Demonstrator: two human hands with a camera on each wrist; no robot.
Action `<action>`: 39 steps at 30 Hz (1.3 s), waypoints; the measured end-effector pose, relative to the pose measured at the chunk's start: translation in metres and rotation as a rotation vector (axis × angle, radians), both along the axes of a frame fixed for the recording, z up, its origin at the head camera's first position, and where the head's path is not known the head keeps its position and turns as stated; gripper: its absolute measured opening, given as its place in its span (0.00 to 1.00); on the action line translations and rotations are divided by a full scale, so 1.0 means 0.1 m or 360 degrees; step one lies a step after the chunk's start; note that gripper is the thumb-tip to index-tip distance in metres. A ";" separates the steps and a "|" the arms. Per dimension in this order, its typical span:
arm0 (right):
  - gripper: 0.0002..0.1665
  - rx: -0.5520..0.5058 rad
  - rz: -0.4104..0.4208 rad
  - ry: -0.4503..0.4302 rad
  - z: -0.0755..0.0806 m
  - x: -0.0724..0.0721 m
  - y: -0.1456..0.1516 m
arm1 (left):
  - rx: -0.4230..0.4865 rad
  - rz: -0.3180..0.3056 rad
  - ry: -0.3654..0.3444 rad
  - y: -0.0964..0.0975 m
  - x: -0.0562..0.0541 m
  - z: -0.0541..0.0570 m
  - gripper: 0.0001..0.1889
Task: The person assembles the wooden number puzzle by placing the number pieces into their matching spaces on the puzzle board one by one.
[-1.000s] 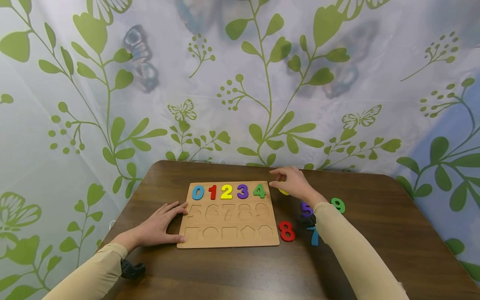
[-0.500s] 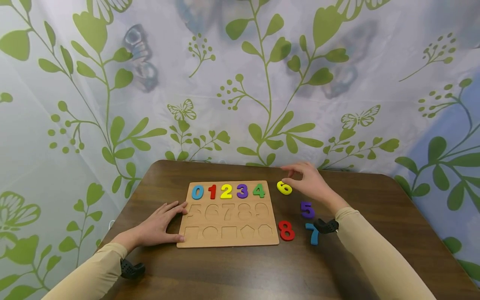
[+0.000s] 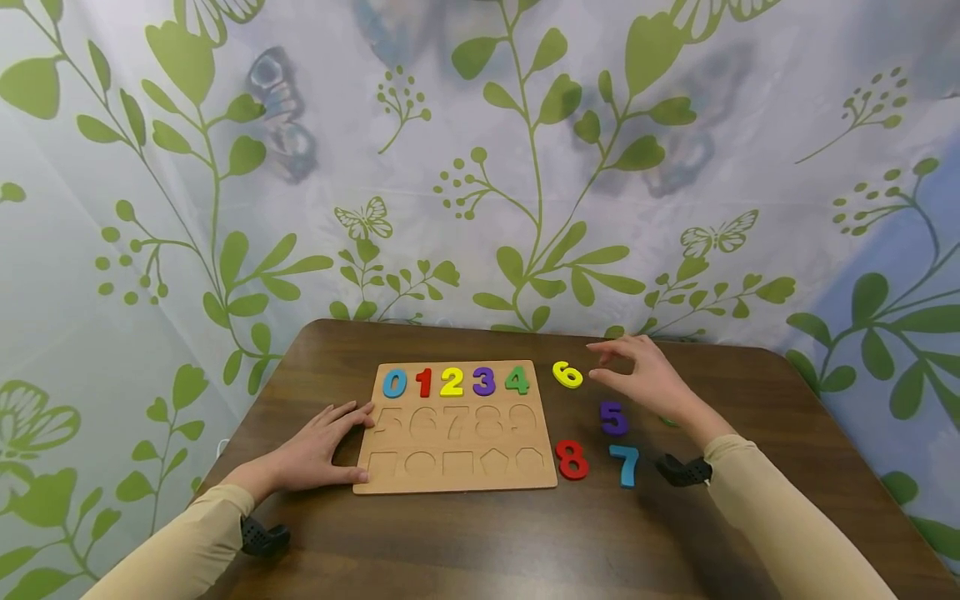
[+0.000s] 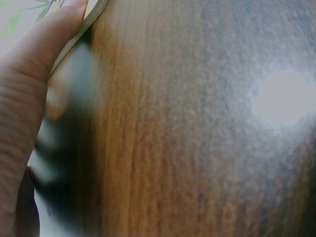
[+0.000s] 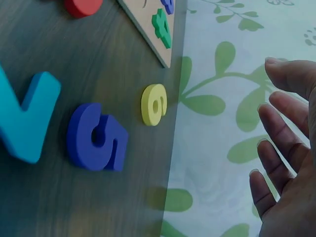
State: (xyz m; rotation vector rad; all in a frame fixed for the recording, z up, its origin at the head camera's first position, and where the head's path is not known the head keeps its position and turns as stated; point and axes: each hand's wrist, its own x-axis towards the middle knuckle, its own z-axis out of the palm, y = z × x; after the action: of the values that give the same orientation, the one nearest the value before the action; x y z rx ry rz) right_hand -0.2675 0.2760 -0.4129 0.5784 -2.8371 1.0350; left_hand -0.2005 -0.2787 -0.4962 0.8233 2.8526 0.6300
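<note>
My left hand [image 3: 322, 450] rests at the left edge of the wooden number puzzle board [image 3: 450, 486], fingers spread and fairly straight, fingertips and thumb on its rim. My right hand [image 3: 648, 383] hovers over the table right of the board, fingers loosely bent with nothing between them. Just left of its fingertips lies a yellow number 6 [image 3: 559, 372]. Purple 5 [image 5: 81, 140], blue 7 [image 3: 628, 471] and red 8 [image 3: 572, 458] lie nearer the front. A green piece [image 3: 667, 421] is mostly hidden behind the right wrist. The board's top row holds pieces from blue 0 [image 3: 387, 384] to green 4 [image 3: 517, 382].
Below the top row, the board has recesses for numbers and a row of shapes. The brown wooden table [image 3: 465, 550] extends to a patterned leaf-and-butterfly cloth [image 3: 480, 167] behind. Black wrist cameras sit on the left wrist [image 3: 264, 538] and right wrist [image 3: 684, 471].
My right hand has moved right, off the yellow 6, which now shows fully on the table. The right forearm has come to cover most of the green 9. The left hand stays put.
</note>
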 end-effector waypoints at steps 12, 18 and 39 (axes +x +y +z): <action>0.32 0.0130 -0.0004 -0.0050 -0.20 0.10 0.24 | 0.0021 -0.0015 -0.0009 0.00 0.00 0.01 0.43; 0.34 0.0185 -0.0009 -0.0067 -0.35 0.16 0.36 | 0.0020 -0.0017 0.0009 0.00 -0.01 -0.02 0.43; 0.42 0.0374 -0.0086 -0.0055 -0.64 0.21 0.64 | 0.0038 -0.0019 0.0023 0.00 0.00 -0.02 0.43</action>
State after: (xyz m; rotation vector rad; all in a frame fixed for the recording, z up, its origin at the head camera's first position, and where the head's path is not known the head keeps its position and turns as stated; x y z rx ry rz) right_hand -0.2468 0.3399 -0.4769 0.5013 -3.0089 0.7151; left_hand -0.2003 -0.2791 -0.4978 0.8512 2.8566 0.6608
